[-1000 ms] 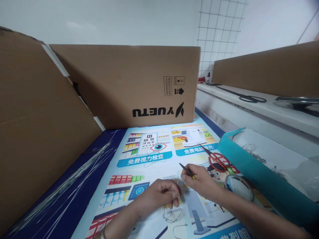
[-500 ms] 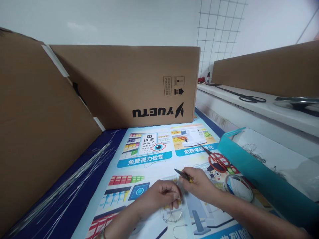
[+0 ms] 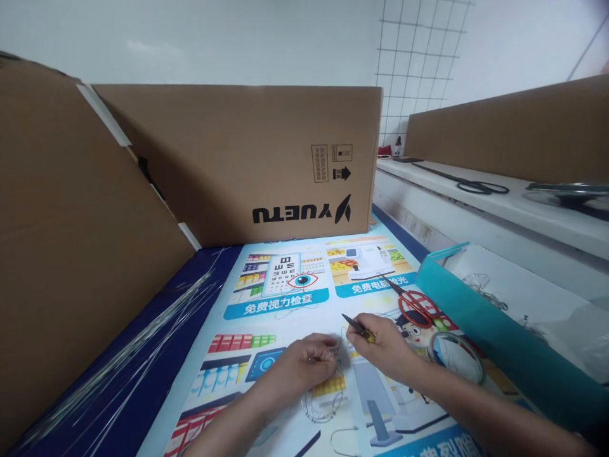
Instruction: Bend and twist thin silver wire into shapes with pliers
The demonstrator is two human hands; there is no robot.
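Wire loop near centre above printed sheet, left hand fingers pinched together on it. Right hand, just right, closed around dark-tipped tool, tip far-left. Red-handled scissors farther right, then teal box with wire coils. Carton upright, far side

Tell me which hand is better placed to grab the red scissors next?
Probably the right hand: it is nearer the red scissors, though its pointed tool would likely need putting down first. The left hand is farther away, holding thin wire.
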